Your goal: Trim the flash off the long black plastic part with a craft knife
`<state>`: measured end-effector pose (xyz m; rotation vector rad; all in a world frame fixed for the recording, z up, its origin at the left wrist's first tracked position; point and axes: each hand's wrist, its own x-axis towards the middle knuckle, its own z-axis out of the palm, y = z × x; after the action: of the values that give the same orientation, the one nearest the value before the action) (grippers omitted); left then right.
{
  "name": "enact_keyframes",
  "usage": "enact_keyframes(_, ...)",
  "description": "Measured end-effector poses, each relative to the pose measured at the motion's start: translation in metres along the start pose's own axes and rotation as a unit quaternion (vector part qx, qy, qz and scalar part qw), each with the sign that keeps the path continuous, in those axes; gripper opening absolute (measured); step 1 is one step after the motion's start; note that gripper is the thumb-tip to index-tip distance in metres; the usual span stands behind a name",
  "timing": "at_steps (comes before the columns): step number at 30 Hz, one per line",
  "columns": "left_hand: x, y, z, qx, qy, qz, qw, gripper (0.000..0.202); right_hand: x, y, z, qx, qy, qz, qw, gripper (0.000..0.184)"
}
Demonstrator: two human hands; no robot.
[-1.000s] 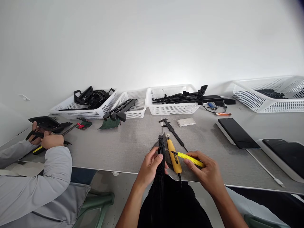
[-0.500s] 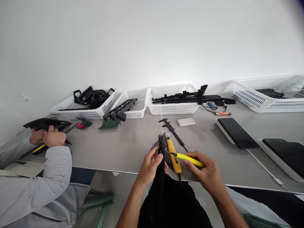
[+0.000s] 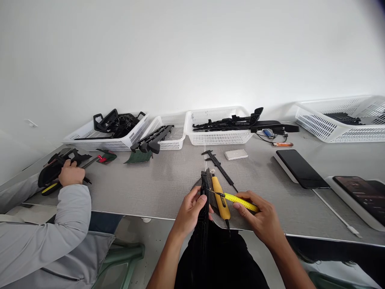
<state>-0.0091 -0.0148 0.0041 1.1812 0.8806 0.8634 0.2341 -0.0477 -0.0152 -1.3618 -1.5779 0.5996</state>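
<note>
Upright in my left hand (image 3: 190,209) is a long black plastic part (image 3: 204,186), gripped between thumb and fingers near its upper end. Its lower end is lost against my black trousers. My right hand (image 3: 261,214) is closed around a yellow utility knife (image 3: 240,200), with the blade pointing left at the edge of the part. Whether the blade touches the part I cannot tell. Under the knife lies a yellow corded hand tool (image 3: 221,198) on a grey cloth (image 3: 197,182). Behind it rests a black vernier caliper (image 3: 219,166).
White baskets of black parts line the wall: a left basket (image 3: 132,138), a small basket (image 3: 177,142), a middle basket (image 3: 219,138) and a right basket (image 3: 315,124). A white box (image 3: 236,154) and a phone (image 3: 302,168) lie nearby. At left, a co-worker's hand (image 3: 71,175) handles another black part (image 3: 49,170).
My hands, the part and the knife look almost unmoved. At left, the co-worker has turned their black part. The screen of the far-right phone has lit up.
</note>
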Motion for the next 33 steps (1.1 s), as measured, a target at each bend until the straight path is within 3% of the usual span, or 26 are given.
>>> enact_keyframes(23,0.0009,-0.0018,-0.0008,0.006,0.004,0.000,1.000,0.061,0.0003,-0.0010,0.0006,0.021,-0.006,0.022,1.000,0.032)
enact_keyframes(33,0.0007,-0.0026,-0.0010,0.004,0.000,0.004,1.000,0.063,0.0006,-0.0001,0.0009,0.023,-0.005,0.027,0.999,0.039)
